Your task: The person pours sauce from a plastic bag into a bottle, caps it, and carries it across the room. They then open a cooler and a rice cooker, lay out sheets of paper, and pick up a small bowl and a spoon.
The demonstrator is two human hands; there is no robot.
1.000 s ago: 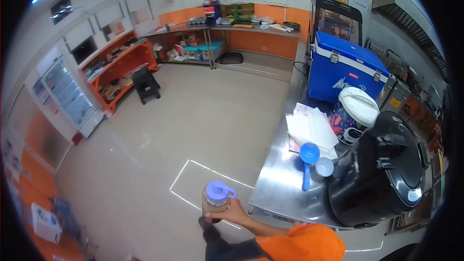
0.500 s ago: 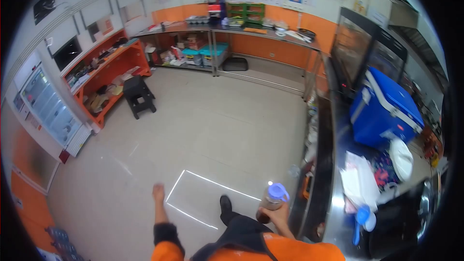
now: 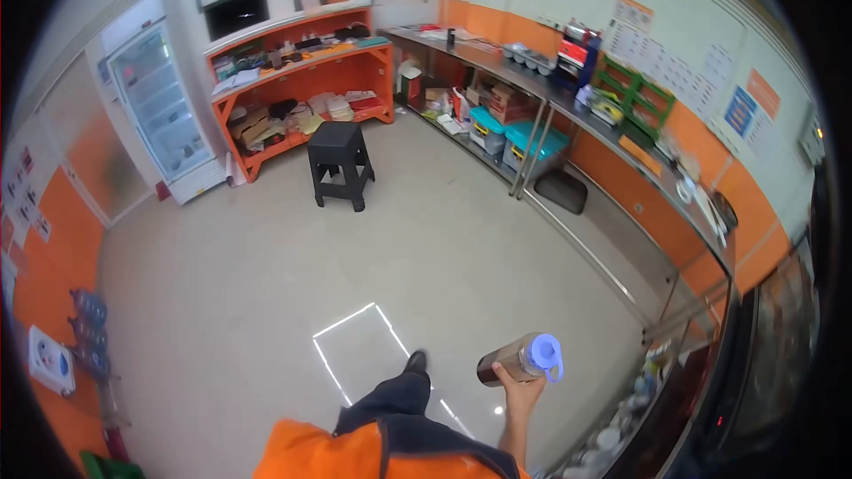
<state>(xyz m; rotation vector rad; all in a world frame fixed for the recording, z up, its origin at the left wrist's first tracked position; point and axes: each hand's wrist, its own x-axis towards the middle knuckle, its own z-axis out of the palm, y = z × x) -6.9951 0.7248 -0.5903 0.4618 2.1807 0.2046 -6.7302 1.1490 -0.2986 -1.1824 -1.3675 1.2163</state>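
My right hand is wrapped round a clear bottle with a light purple lid that has a carrying loop. Dark brown liquid shows inside it. The bottle is tilted, lid to the right, and held low in front of my body above the floor. My left hand is out of view. Below, my dark shoe is on the pale floor tiles.
A black stool stands before an orange shelf unit. Left of that is a glass-door fridge. A steel counter runs along the back and right. Water jugs stand at the left wall.
The view has swung left, bringing the fridge and stool towards the middle. The bottle has been raised and tipped further sideways in my right hand. My left hand has left the view.
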